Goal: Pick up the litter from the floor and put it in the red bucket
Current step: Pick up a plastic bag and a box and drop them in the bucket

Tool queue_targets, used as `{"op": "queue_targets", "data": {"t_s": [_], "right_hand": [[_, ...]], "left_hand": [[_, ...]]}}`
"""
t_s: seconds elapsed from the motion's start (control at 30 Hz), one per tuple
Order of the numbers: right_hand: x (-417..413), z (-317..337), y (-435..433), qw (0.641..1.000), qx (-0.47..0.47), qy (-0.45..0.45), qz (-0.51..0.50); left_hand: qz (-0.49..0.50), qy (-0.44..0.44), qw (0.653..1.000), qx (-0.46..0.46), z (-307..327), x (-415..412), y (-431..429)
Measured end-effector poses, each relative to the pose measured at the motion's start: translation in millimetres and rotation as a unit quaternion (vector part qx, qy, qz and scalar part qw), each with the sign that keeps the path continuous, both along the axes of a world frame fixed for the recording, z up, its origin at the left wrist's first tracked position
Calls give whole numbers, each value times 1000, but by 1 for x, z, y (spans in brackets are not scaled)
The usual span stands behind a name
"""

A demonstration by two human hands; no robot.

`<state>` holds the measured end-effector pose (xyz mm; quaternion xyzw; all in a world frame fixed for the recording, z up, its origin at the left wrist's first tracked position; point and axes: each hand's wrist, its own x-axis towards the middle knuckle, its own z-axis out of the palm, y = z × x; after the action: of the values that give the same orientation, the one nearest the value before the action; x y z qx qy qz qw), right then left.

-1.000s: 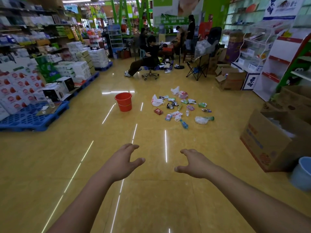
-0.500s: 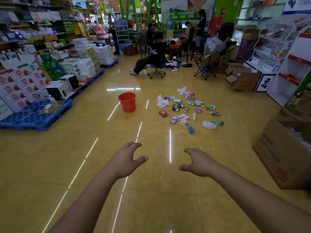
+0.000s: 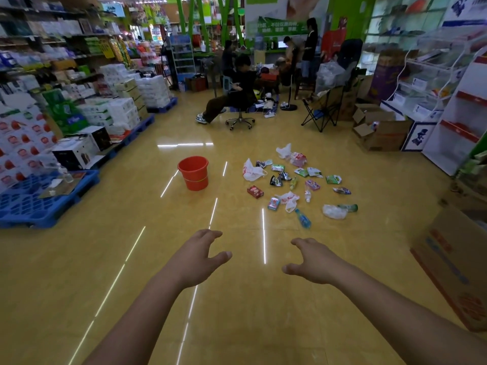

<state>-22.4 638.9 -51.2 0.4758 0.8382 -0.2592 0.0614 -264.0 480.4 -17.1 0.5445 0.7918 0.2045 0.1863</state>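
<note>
Litter (image 3: 312, 184) small, blurred, print unreadable; red bucket (image 3: 195, 180) beside, inside hidden

I read nothing with certainty: the far green banner (image 3: 279, 26) carries white Chinese characters, too blurred.

The bucket (image 3: 193, 173) stands on the floor (image 3: 131, 259), just left of the scattered litter (image 3: 293, 182). A pallet (image 3: 31, 204) lines the floor's left edge, a cardboard box (image 3: 458, 267) its right.
</note>
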Motion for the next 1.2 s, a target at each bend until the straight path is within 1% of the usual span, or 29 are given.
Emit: {"op": "queue_targets", "data": {"t_s": [0.3,0.77,0.93,1.2], "right_hand": [[-84,2,76,1000,12,-3,-3],[-153,-6,161,1000,9,-13,3],[-180,-13,210,1000,3,-11,7],[-228,-24,322,1000,-4,-15,17]], "left_hand": [[-21,15,1000,3,3,-79,81],[-26,5,1000,-2,-11,-146,159],[-22,8,1000,-7,-16,-174,204],[-4,-9,1000,-19,-21,-220,313]]}}
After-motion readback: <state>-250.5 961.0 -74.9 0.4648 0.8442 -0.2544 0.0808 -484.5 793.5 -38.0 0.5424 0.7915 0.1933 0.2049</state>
